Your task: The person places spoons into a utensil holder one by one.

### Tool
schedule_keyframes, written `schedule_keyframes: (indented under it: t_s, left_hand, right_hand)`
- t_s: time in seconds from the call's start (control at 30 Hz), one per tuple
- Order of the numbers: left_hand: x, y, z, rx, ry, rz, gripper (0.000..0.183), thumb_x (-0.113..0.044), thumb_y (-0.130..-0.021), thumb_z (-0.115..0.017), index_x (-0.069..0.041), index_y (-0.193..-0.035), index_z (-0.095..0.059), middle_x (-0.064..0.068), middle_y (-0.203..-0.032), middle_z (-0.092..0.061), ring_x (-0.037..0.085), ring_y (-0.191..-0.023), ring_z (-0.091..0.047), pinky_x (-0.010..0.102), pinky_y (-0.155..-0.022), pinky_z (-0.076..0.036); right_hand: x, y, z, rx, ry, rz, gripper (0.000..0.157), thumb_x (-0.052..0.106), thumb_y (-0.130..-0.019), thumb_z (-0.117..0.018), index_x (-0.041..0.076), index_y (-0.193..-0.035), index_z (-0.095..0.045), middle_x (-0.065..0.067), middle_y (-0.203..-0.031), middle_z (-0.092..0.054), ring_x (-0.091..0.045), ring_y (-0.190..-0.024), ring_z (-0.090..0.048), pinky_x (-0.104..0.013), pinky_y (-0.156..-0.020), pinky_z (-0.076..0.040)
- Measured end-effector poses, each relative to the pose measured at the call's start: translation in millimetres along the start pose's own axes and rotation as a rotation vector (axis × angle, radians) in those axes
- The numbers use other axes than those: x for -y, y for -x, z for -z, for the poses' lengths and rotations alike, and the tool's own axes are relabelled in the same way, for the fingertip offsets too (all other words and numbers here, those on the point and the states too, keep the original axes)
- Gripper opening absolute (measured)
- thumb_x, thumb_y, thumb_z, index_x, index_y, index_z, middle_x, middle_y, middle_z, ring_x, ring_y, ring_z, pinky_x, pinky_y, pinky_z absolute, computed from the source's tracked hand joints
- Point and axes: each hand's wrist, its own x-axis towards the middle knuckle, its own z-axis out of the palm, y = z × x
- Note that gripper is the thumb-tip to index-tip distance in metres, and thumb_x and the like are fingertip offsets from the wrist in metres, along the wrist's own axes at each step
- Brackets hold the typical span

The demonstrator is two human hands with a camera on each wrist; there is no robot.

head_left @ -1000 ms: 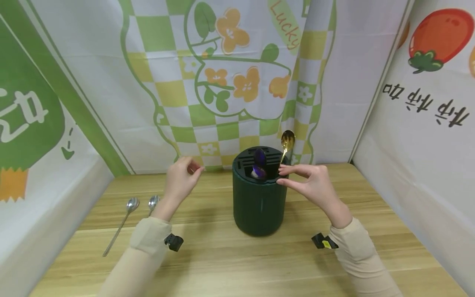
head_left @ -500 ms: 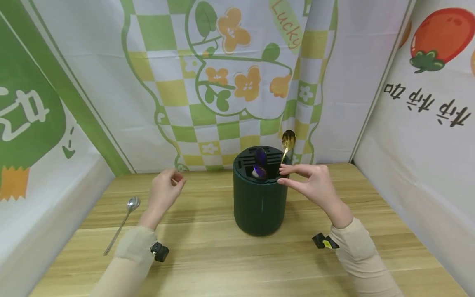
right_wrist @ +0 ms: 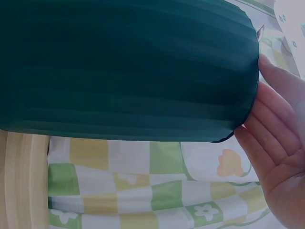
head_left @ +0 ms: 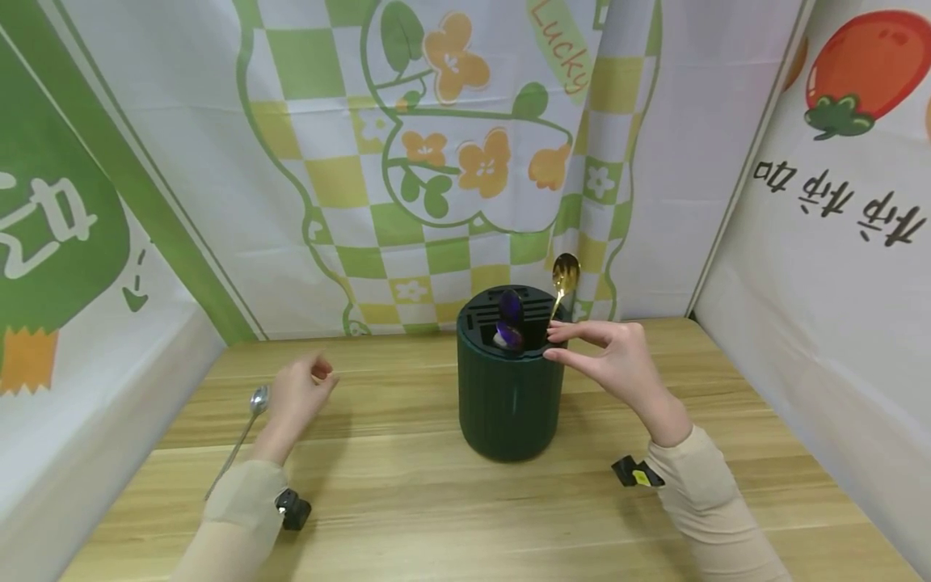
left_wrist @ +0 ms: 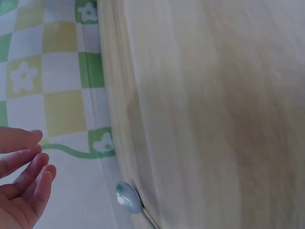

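A dark green ribbed utensil holder (head_left: 509, 396) stands upright on the table. Two purple spoon heads (head_left: 511, 319) rise from its top opening, with a gold spoon (head_left: 565, 275) leaning at its right edge. My right hand (head_left: 618, 356) grips the holder's rim at the right, thumb and fingers touching it. The gold spoon's handle passes right by those fingertips; whether they also pinch it is hard to tell. Over the table at the left hovers my left hand (head_left: 294, 404), fingers loosely curled around nothing. Just left of it lies a silver spoon (head_left: 259, 400), partly hidden by the wrist.
A slotted lid (head_left: 483, 311) covers the rear part of the holder's top. Printed cloth (head_left: 327, 178) hangs as walls behind and on both sides of the wooden table (head_left: 436, 517).
My left hand has moved left and towards me, away from the holder. It now covers the spot where a second silver spoon showed earlier. The right hand and holder stay in place.
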Motion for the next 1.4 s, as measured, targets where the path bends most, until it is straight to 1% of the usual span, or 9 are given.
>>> schedule_keyframes:
  t_s: [0.37, 0.53, 0.63, 0.73, 0.83, 0.97, 1.1, 1.23, 1.4]
  left_hand:
    - [25.3, 9.9, 8.5, 0.022, -0.047, 0.082, 0.019, -0.019, -0.08, -0.06, -0.003, -0.089, -0.06, 0.014, -0.085, -0.062, 0.026, -0.073, -0.056, 0.034, -0.057, -0.042]
    - [33.0, 13.8, 12.6, 0.077, -0.041, 0.152, 0.03, -0.029, -0.081, -0.061, 0.0, -0.091, -0.059, 0.016, -0.086, -0.061, 0.027, -0.075, -0.055, 0.035, -0.059, -0.041]
    - [35.9, 15.7, 13.8, 0.125, -0.071, 0.205, 0.032, -0.029, -0.082, -0.06, 0.002, -0.092, -0.059, 0.018, -0.086, -0.06, 0.026, -0.071, -0.055, 0.033, -0.053, -0.041]
    - [38.0, 17.7, 14.4, 0.167, -0.102, 0.242, 0.028, -0.024, -0.081, -0.059, 0.002, -0.091, -0.059, 0.019, -0.083, -0.06, 0.025, -0.067, -0.053, 0.031, -0.048, -0.039]
    - [40.3, 19.1, 14.9, 0.192, -0.131, 0.263, 0.025, -0.023, -0.08, -0.058, 0.001, -0.087, -0.059, 0.019, -0.081, -0.06, 0.027, -0.066, -0.053, 0.032, -0.048, -0.038]
    - [42.8, 19.6, 16.4, 0.222, -0.167, 0.274, 0.018, -0.021, -0.077, -0.059, -0.002, -0.075, -0.059, 0.016, -0.076, -0.058, 0.027, -0.065, -0.052, 0.034, -0.048, -0.038]
    - [44.5, 20.4, 17.0, 0.29, -0.193, 0.296, 0.017, -0.017, -0.074, -0.06, -0.005, -0.063, -0.055, 0.012, -0.068, -0.053, 0.024, -0.061, -0.047, 0.033, -0.047, -0.037]
    - [45.6, 21.4, 16.3, 0.341, -0.193, 0.322, 0.02, -0.016, -0.074, -0.061, -0.005, -0.06, -0.052, 0.01, -0.066, -0.051, 0.023, -0.059, -0.045, 0.033, -0.046, -0.037]
    - [47.3, 20.6, 14.9, 0.349, -0.185, 0.335, 0.018, -0.014, -0.073, -0.061, -0.004, -0.06, -0.052, 0.012, -0.068, -0.052, 0.024, -0.06, -0.046, 0.033, -0.047, -0.038]
  right_hand:
    - [0, 0, 1.2, -0.004, -0.003, -0.002, 0.017, 0.007, -0.066, -0.076, 0.004, -0.082, -0.071, -0.01, -0.089, -0.069, -0.019, -0.086, -0.065, -0.026, -0.081, -0.048]
    - [0, 0, 1.9, -0.003, -0.012, -0.014, 0.017, 0.007, -0.066, -0.076, 0.004, -0.082, -0.071, -0.011, -0.089, -0.069, -0.02, -0.087, -0.065, -0.026, -0.081, -0.048]
    - [0, 0, 2.3, -0.003, -0.001, -0.015, 0.017, 0.008, -0.066, -0.076, 0.004, -0.082, -0.071, -0.01, -0.089, -0.069, -0.019, -0.087, -0.065, -0.025, -0.081, -0.048]
    - [-3, 1, 1.7, -0.009, 0.01, -0.006, 0.018, 0.009, -0.066, -0.076, 0.005, -0.083, -0.071, -0.009, -0.089, -0.069, -0.017, -0.086, -0.065, -0.024, -0.081, -0.048]
    - [-14, 3, -0.8, -0.013, 0.014, 0.007, 0.018, 0.012, -0.066, -0.076, 0.008, -0.083, -0.071, -0.007, -0.089, -0.069, -0.015, -0.086, -0.065, -0.023, -0.081, -0.048]
    - [-30, 6, -4.8, -0.004, 0.008, -0.003, 0.018, 0.021, -0.068, -0.075, 0.015, -0.085, -0.072, 0.001, -0.091, -0.069, -0.008, -0.088, -0.064, -0.021, -0.082, -0.047]
    - [-37, 7, -6.7, 0.005, -0.001, -0.011, 0.019, 0.025, -0.068, -0.075, 0.019, -0.086, -0.071, 0.005, -0.093, -0.068, -0.006, -0.089, -0.063, -0.021, -0.082, -0.047]
    - [-30, 6, -6.4, -0.001, 0.006, -0.002, 0.019, 0.02, -0.067, -0.076, 0.015, -0.085, -0.071, 0.0, -0.091, -0.069, -0.01, -0.088, -0.064, -0.023, -0.082, -0.048]
    - [-9, 2, -2.0, -0.002, -0.007, -0.005, 0.017, 0.013, -0.067, -0.076, 0.008, -0.083, -0.071, -0.006, -0.089, -0.069, -0.015, -0.087, -0.065, -0.025, -0.081, -0.048]
